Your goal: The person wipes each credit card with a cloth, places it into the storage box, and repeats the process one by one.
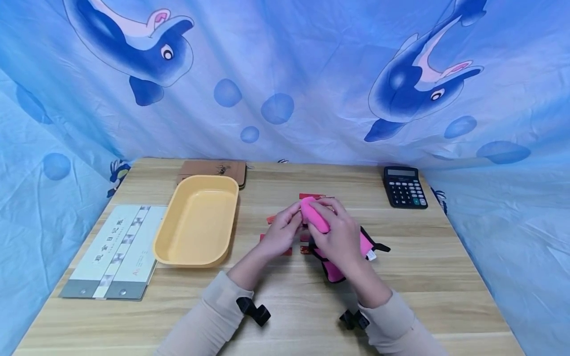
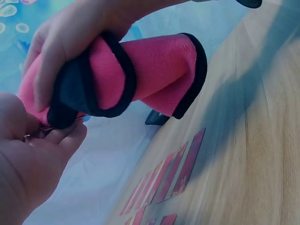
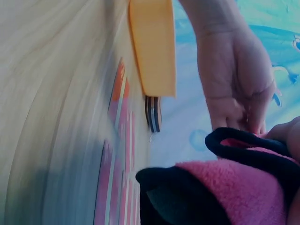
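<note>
Over the middle of the table my right hand [image 1: 339, 240] grips a bunched pink fleece cloth [image 1: 315, 215] with black edging. Its black-edged folds [image 2: 159, 61] hang below the fingers in the left wrist view, and a white tag [image 1: 371, 255] shows in the head view. My left hand [image 1: 281, 231] meets the cloth's near end, thumb and fingers curled together. They pinch a small shiny thing [image 2: 29, 137], mostly hidden, its kind unclear. Beneath the hands lie several flat red cards [image 2: 180, 171], in rows on the table and partly covered from above.
To the left stands a yellow plastic basin [image 1: 198, 227], with a brown notebook [image 1: 211, 167] behind it. A grey-white ledger book [image 1: 113, 252] lies left of the basin. At the back right is a black calculator [image 1: 404, 187]. A blue dolphin-print curtain [image 1: 320, 74] surrounds the wooden table [image 1: 445, 296].
</note>
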Demonstrator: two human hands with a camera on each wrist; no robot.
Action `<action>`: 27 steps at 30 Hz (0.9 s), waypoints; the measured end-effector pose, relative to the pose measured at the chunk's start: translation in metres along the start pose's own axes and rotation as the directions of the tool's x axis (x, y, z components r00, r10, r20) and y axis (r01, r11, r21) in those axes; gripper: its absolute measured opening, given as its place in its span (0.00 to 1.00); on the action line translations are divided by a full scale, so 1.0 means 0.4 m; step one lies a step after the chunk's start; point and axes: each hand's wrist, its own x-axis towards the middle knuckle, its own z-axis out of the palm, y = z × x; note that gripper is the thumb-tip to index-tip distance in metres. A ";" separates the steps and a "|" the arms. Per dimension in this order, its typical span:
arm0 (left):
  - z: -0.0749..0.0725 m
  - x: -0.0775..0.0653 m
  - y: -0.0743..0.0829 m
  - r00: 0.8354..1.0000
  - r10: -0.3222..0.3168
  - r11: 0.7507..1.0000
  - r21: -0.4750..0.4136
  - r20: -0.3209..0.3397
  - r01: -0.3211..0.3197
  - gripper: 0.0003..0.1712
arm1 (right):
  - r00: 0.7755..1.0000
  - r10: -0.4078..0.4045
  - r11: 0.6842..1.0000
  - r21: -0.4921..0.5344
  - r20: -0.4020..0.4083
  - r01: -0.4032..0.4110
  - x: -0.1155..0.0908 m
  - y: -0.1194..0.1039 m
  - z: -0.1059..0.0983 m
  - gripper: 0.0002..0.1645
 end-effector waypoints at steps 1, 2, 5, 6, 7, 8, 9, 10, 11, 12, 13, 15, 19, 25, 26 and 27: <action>-0.002 -0.001 0.001 1.000 0.004 1.000 -0.001 -0.009 -0.004 0.25 | 1.000 0.007 1.000 -0.020 -0.002 -0.007 0.000 0.005 -0.003 0.22; -0.004 -0.002 0.003 1.000 0.005 1.000 -0.007 -0.017 -0.006 0.25 | 1.000 0.020 0.999 -0.039 -0.004 -0.020 0.000 0.010 -0.007 0.22; -0.011 -0.006 0.009 0.999 -0.001 0.999 -0.051 -0.051 -0.002 0.25 | 0.997 0.074 0.994 -0.083 -0.010 -0.075 -0.003 0.029 -0.019 0.24; -0.014 -0.008 0.010 0.998 0.000 0.998 -0.065 -0.062 -0.004 0.25 | 0.996 0.094 0.992 -0.089 -0.011 -0.094 -0.003 0.034 -0.023 0.25; -0.017 -0.010 0.012 0.997 -0.002 0.997 -0.074 -0.076 -0.003 0.24 | 0.994 0.112 0.989 -0.098 -0.012 -0.112 -0.004 0.040 -0.026 0.25; -0.019 -0.011 0.013 0.996 -0.007 0.997 -0.080 -0.089 0.000 0.24 | 0.992 0.126 0.987 -0.103 -0.012 -0.127 -0.004 0.044 -0.030 0.26; -0.021 -0.013 0.014 0.995 -0.014 0.996 -0.085 -0.101 0.005 0.24 | 0.991 0.135 0.985 -0.106 -0.011 -0.136 -0.004 0.046 -0.032 0.26; -0.023 -0.013 0.014 0.994 -0.018 0.996 -0.087 -0.110 0.008 0.24 | 0.990 0.140 0.984 -0.108 -0.011 -0.141 -0.004 0.048 -0.034 0.26; -0.023 -0.014 0.014 0.993 -0.019 0.996 -0.084 -0.115 0.010 0.24 | 0.990 0.140 0.984 -0.112 -0.009 -0.140 -0.003 0.049 -0.035 0.26; -0.023 -0.014 0.014 0.993 -0.022 0.996 -0.084 -0.117 0.012 0.24 | 0.991 0.137 0.983 -0.120 -0.004 -0.136 -0.002 0.049 -0.035 0.26; -0.022 -0.014 0.014 0.993 -0.022 0.996 -0.084 -0.115 0.012 0.24 | 0.991 0.134 0.983 -0.129 0.003 -0.133 -0.002 0.048 -0.034 0.25; -0.017 -0.011 0.013 0.994 -0.015 0.997 -0.071 -0.104 0.007 0.24 | 0.992 0.126 0.982 -0.143 0.014 -0.123 0.001 0.044 -0.031 0.25; -0.002 -0.005 0.007 0.997 0.023 0.998 -0.049 -0.073 -0.026 0.24 | 0.993 0.114 0.983 -0.150 0.034 -0.107 0.006 0.026 -0.016 0.25; 0.013 -0.004 0.001 0.996 0.050 0.999 0.014 -0.067 -0.049 0.26 | 0.998 0.054 0.999 -0.004 0.029 -0.054 0.011 -0.017 0.004 0.26; 0.014 -0.004 0.002 0.996 0.051 0.998 0.022 -0.067 -0.050 0.26 | 0.999 0.044 0.999 0.019 0.023 -0.044 0.011 -0.023 0.004 0.26; 0.015 -0.005 0.003 0.996 0.055 0.998 0.032 -0.068 -0.053 0.26 | 0.999 0.034 0.999 0.035 0.016 -0.035 0.012 -0.027 0.005 0.26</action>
